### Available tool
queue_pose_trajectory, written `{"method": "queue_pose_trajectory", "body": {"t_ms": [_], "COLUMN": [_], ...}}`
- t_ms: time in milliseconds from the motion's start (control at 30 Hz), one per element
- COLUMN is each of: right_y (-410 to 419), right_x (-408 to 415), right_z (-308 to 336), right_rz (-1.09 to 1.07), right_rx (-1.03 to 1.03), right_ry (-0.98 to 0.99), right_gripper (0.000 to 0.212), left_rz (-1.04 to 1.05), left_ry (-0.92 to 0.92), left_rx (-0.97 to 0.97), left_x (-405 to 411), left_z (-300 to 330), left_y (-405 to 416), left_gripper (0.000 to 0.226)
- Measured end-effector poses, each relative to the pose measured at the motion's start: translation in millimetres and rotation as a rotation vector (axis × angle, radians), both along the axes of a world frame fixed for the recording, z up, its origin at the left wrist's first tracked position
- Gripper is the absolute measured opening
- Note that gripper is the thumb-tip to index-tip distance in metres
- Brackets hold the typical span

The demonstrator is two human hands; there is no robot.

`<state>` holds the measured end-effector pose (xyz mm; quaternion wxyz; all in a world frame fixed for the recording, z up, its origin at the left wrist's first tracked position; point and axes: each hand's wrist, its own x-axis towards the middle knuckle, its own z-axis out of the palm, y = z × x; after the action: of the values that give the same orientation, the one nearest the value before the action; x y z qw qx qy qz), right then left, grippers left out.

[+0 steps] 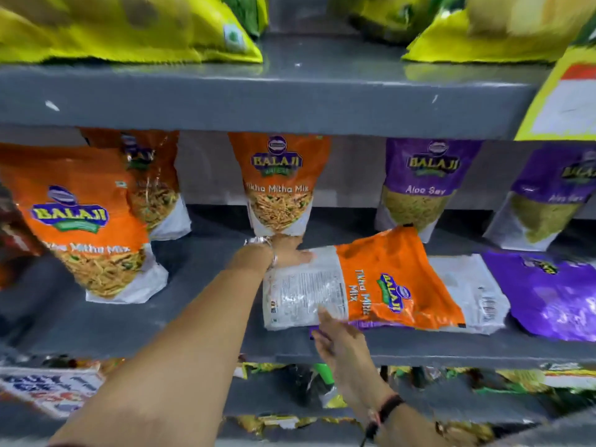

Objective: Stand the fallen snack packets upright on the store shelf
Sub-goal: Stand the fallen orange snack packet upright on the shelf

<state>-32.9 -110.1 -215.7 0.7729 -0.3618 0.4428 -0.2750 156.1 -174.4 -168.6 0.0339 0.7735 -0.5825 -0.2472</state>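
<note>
An orange Tikha Mitha Mix packet (371, 282) lies flat on the grey middle shelf (200, 311), its back side up, on top of other fallen packets. My left hand (287, 251) grips its far left corner, the fingers hidden behind the packet. My right hand (338, 340) touches its near bottom edge with the fingers spread. A purple packet (554, 295) lies flat to the right, and a white-backed packet (471, 291) lies under the orange one. Orange packets stand upright at left (87, 227) and centre (279, 185).
Purple Aloo Sev packets (422, 185) stand upright at the back right. Yellow-green bags (129, 30) fill the upper shelf. A yellow price tag (567, 95) hangs at the right. The lower shelf holds several dark packets (306, 382).
</note>
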Motion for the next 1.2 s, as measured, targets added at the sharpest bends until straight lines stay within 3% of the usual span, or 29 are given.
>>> {"method": "queue_pose_trajectory", "body": {"t_ms": [67,200,300,400,467,533,667,767,933,1000,1067,1133,1200], "right_y": [-1,-1,0,-10,-28,-46,-67,-73,-51,-40,-41,-55,-70], "right_x": [7,15,15,12,13,23,51,59,51,42,34,38,57], "right_z": [1,4,1,6,15,23,23,16,7,2,0,3,10], "right_rz": [-0.031,-0.113,-0.136,-0.068,0.022,0.171,0.441,0.485,0.373,0.332,0.246,0.119,0.122], "right_rx": [0.003,-0.073,-0.212,-0.508,-0.711,-0.886,-1.031,-1.021,-1.045,-1.067,-1.032,-0.919,-0.785], "right_ry": [-0.029,-0.086,-0.038,0.135,0.229,0.313,0.349,0.334,0.305,0.23,0.164,0.112,0.086], "right_gripper": [0.011,0.021,0.027,0.045,0.039,0.032,0.046,0.044,0.045,0.036,0.029,0.045,0.062], "left_rz": [0.013,0.038,0.081,0.195,0.24,0.267,0.37,0.403,0.429,0.546,0.683,0.721,0.652], "left_ry": [0.003,0.135,0.332,0.605,0.771,0.859,0.799,0.76,0.721,0.671,0.601,0.637,0.692], "left_rx": [0.113,0.103,-0.03,-0.231,-0.362,-0.465,-0.608,-0.683,-0.622,-0.723,-0.884,-1.04,-1.059], "left_x": [6,10,16,30,41,51,53,53,65,66,56,36,14], "left_z": [-7,-4,0,2,1,-5,-32,-44,-46,-51,-52,-51,-54], "left_y": [-10,-11,8,44,64,85,117,125,113,109,112,121,130], "left_gripper": [0.087,0.068,0.056,0.045,0.036,0.048,0.067,0.071,0.073,0.082,0.076,0.07,0.089]}}
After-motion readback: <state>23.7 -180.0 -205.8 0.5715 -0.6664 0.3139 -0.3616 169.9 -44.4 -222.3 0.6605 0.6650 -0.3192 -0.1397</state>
